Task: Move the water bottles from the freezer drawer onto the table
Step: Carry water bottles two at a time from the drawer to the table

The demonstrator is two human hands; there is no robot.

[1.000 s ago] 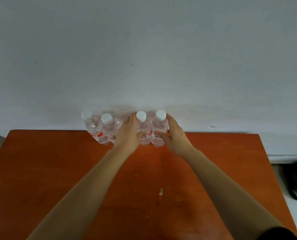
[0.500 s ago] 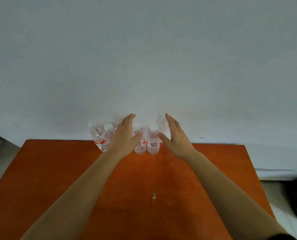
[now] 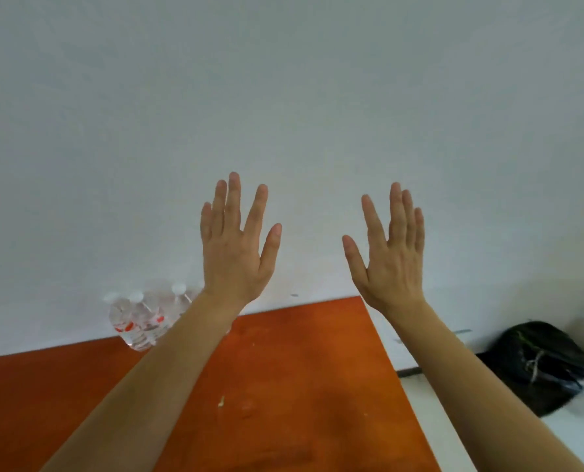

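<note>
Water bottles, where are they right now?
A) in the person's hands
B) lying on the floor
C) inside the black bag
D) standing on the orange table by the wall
D: the water bottles stand together at the far edge of the orange table, close to the wall, while the left hand and the right hand are up in the air with straight fingers and hold nothing.

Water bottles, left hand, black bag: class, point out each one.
water bottles (image 3: 144, 321), head view, labelled bottle body
left hand (image 3: 236, 257), head view, back of hand
black bag (image 3: 535, 366), head view, its middle
</note>
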